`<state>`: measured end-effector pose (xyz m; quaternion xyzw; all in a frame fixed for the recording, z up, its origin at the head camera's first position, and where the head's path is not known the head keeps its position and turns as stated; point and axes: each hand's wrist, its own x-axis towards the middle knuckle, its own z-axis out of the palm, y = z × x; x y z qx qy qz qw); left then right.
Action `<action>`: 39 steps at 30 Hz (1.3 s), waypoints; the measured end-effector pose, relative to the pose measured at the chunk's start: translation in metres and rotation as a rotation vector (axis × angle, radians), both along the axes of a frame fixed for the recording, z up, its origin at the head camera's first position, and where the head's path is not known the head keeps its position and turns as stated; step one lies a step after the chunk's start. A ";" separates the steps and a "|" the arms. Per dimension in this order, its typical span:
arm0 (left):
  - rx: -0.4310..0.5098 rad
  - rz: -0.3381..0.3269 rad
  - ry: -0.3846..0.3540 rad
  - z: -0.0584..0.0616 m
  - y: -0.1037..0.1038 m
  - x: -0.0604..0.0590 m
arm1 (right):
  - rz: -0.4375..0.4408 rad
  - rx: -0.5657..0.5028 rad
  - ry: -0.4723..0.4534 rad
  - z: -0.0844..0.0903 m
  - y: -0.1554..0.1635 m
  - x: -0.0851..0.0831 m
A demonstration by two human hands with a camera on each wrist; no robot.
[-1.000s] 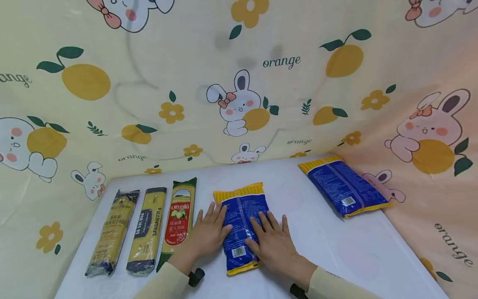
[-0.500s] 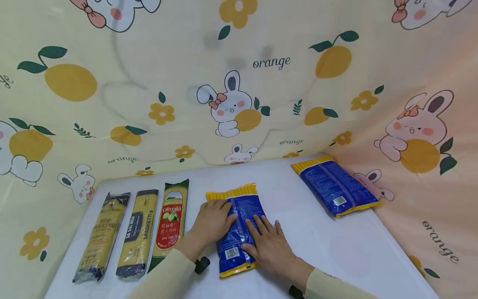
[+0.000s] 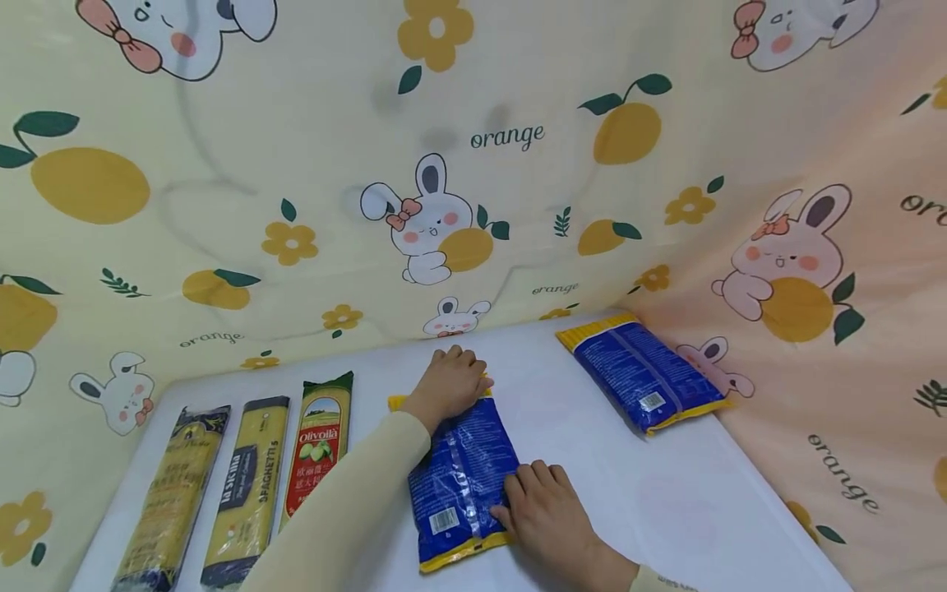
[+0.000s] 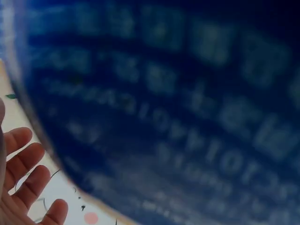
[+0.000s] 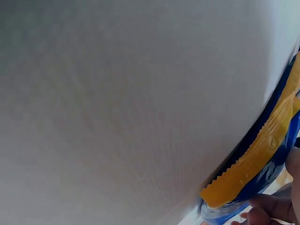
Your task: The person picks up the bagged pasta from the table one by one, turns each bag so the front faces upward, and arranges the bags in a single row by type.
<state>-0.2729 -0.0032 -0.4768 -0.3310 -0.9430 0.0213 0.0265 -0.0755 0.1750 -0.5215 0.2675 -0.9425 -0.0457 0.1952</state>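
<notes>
A blue packet (image 3: 462, 469) with yellow ends and a barcode lies on the white table, below the middle of the head view. Over its far yellow end is my left hand (image 3: 451, 382), fingers bent loosely forward; the left wrist view shows those fingers (image 4: 28, 168) apart from one another, just past the packet's edge. My right hand (image 3: 551, 510) holds the packet's near right side, thumb on top and fingers bent at the edge. In the right wrist view, the thumb and fingers (image 5: 272, 206) are at the packet's crimped yellow end (image 5: 253, 164).
Three long spaghetti packs stand in a row at the left: a gold one (image 3: 173, 493), a La Sicilia one (image 3: 244, 485) and a red-labelled Olivoilà one (image 3: 318, 444), partly behind my left sleeve. A second blue packet (image 3: 644, 374) lies at the back right, by the printed cloth wall (image 3: 333, 164).
My left hand has moved from the packet's left side up to its far end. The right hand's fingers have gone from lying flat on top to bending at the right edge.
</notes>
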 end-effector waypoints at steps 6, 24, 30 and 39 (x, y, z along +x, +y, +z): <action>-0.090 0.004 -0.023 -0.015 0.004 -0.004 | -0.020 0.005 -0.032 0.001 -0.003 0.003; -0.051 0.046 0.004 -0.021 0.007 -0.001 | -0.005 -0.011 -0.026 0.003 0.000 0.003; 0.135 -0.074 0.207 -0.010 -0.016 0.008 | 0.011 -0.083 0.020 0.001 0.001 0.002; 0.384 -0.178 0.475 0.005 -0.041 0.009 | -0.026 -0.203 0.144 0.007 0.012 -0.003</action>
